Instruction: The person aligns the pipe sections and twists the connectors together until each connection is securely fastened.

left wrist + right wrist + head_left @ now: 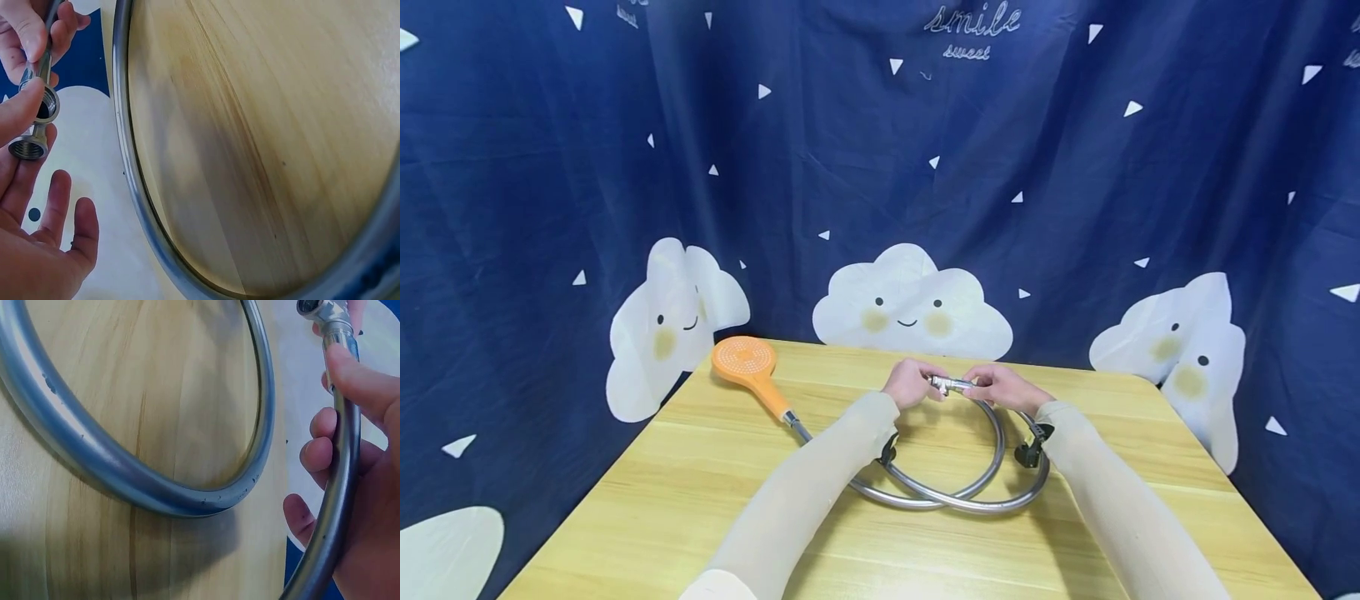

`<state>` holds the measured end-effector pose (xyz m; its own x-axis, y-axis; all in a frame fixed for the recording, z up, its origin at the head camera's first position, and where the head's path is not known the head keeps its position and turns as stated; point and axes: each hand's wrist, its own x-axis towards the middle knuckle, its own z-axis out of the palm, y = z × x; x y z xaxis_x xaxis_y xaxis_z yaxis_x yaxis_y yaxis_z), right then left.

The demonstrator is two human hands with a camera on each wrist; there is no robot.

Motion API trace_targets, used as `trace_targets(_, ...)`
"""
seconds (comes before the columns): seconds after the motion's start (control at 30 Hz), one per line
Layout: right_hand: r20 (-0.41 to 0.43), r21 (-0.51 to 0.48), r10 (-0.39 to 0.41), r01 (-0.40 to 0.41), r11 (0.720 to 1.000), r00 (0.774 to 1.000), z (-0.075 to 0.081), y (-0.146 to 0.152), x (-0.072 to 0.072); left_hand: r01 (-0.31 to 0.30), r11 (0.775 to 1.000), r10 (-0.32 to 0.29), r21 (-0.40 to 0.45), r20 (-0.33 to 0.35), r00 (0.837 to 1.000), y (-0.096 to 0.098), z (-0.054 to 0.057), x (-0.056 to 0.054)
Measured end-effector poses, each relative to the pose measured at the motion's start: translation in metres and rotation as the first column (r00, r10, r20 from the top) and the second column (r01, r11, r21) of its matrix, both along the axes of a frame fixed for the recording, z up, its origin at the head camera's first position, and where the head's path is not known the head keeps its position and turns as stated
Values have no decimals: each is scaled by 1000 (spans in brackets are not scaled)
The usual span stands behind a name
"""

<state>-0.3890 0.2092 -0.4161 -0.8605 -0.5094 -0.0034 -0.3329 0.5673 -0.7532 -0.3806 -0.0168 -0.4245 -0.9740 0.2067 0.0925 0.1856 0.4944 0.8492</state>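
My left hand (913, 383) pinches a chrome T-shaped fitting (40, 128) between thumb and fingers, its other fingers spread. Two threaded round openings of the fitting face the left wrist camera. The right hand (1006, 387) grips the end of a grey shower hose (344, 456), with its thumb on the metal collar (339, 339). In the right wrist view that collar meets the fitting; how far the threads engage is hidden. From there the hose loops over the table and runs under the left forearm to an orange shower head (745, 357), which lies face up at the back left.
The hose loop (1000, 505) lies on the wooden table (1120, 433) between the forearms. Black wrist camera mounts (1028, 454) hang close to it. A dark blue curtain (850, 167) with white clouds stands behind the table's back edge.
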Motion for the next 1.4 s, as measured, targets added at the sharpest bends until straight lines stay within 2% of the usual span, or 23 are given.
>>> trace_targets(0.43,29,17,10,-11,1000,1000,0,1,1,-12,1000,12,2,0,1000,1,0,1)
trace_targets(0.77,-14,15,1,-1,1000,1000,-2,4,-1,-5,1000,5,1,-1,1000,2,5,3)
trace_targets(1.07,18,-6,12,-12,1000,1000,1,4,2,-5,1000,5,2,4,1000,3,5,2)
trace_targets(1.4,72,-2,6,-5,1000,997,-3,9,-3,-7,1000,7,-9,-11,1000,4,3,2)
